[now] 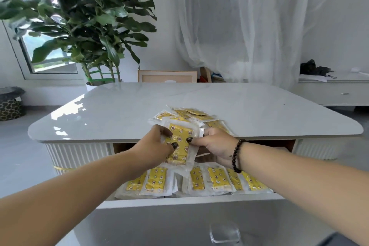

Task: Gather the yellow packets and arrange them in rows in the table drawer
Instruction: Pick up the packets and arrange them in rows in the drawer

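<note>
I held a stack of packets (180, 146) between both hands, above the open drawer (179, 200) and level with the near edge of the table (139, 96). My left hand (157, 144) gripped the stack from its 9 o'clock side, fingers curled under and the thumb pressed on the yellow face. My right hand (214, 145) gripped it from 3 o'clock, thumb on top as well, with a dark bead bracelet (236, 156) on that wrist. The stack sat tilted, its top end toward 12 o'clock. Just beyond my hands, at 12 o'clock, a loose pile (191, 116) of more packets lay overlapping on the table, near its front edge. Below my hands, at 6 o'clock, a row (197, 180) of packets lay side by side in the drawer, along its front wall, partly overlapping. A clear handle (224, 233) showed on the drawer front. A leafy plant (83, 16) stood past the table at 11 o'clock, and white curtains (249, 16) hung at 1 o'clock.
</note>
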### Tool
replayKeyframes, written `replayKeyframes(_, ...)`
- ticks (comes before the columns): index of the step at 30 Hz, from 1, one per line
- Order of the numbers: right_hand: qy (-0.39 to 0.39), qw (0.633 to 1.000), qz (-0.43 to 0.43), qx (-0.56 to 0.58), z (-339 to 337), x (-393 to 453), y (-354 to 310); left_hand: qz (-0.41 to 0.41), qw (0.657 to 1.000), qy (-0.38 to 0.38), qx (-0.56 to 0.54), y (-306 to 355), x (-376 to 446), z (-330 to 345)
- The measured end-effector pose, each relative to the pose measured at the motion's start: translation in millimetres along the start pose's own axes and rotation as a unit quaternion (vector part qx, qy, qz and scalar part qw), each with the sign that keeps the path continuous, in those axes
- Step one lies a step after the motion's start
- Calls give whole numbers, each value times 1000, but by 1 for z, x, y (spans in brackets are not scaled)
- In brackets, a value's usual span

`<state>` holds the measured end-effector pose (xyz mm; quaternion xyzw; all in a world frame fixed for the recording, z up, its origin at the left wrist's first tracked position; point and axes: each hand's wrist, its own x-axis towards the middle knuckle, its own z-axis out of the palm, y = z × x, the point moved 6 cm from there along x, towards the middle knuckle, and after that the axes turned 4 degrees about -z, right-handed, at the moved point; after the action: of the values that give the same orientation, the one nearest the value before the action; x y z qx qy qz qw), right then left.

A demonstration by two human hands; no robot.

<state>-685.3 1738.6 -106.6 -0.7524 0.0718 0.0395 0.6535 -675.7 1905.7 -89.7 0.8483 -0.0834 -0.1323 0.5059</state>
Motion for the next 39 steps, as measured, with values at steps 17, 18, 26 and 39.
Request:
replayKeyframes(17,-7,992,117,-35,13,18,63,-91,991,-43,93,-38,15,17)
replayKeyframes(18,-1,990,120,-69,10,21,69,-98,987,-62,112,-41,17,18)
replayKeyframes(26,73,948,156,-268,-15,42,99,-93,981,-73,154,-49,38,-9)
replayKeyframes(39,45,920,120,-371,18,72,119,-101,986,-112,72,-46,36,-11)
